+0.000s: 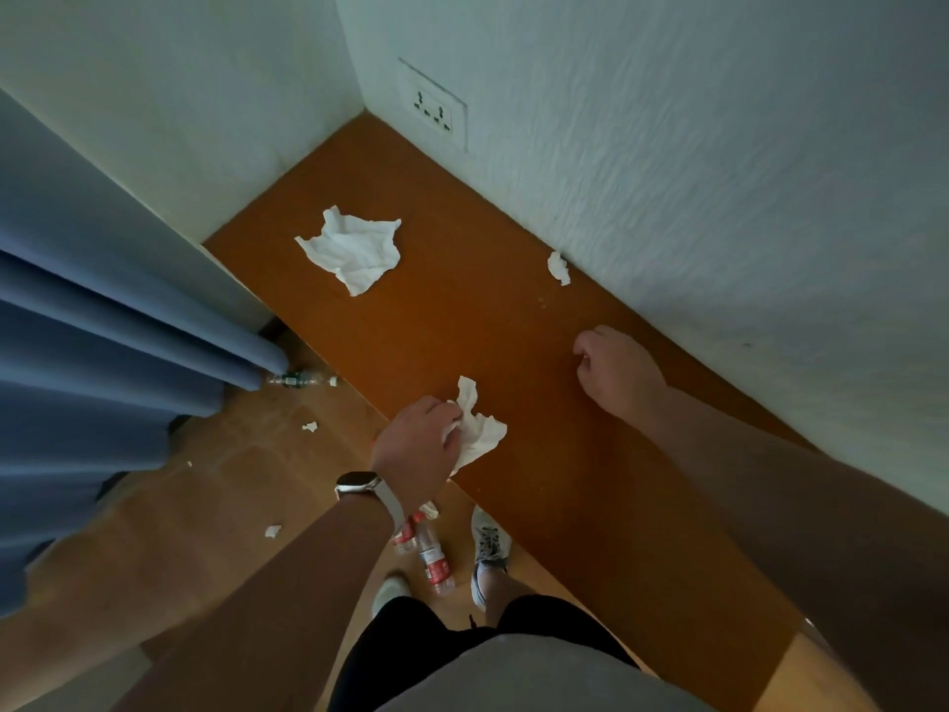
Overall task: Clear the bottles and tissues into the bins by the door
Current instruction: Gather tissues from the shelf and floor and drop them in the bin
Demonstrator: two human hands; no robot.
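My left hand [418,439] grips a crumpled white tissue [480,429] at the near edge of the orange desk [462,321]. My right hand [613,370] hovers over the desk with curled fingers and holds nothing. A large flattened tissue [354,249] lies farther back on the desk. A small tissue wad [558,268] sits against the right wall. On the floor, a red-labelled bottle [435,560] lies by my feet, with another bottle [405,537] partly hidden under my left wrist. A clear bottle [300,380] lies by the curtain.
Blue curtains [102,372] hang at the left. Small tissue scraps [309,427] [272,530] dot the wooden floor. A wall socket [434,111] sits above the desk's far corner. White walls close the desk on two sides.
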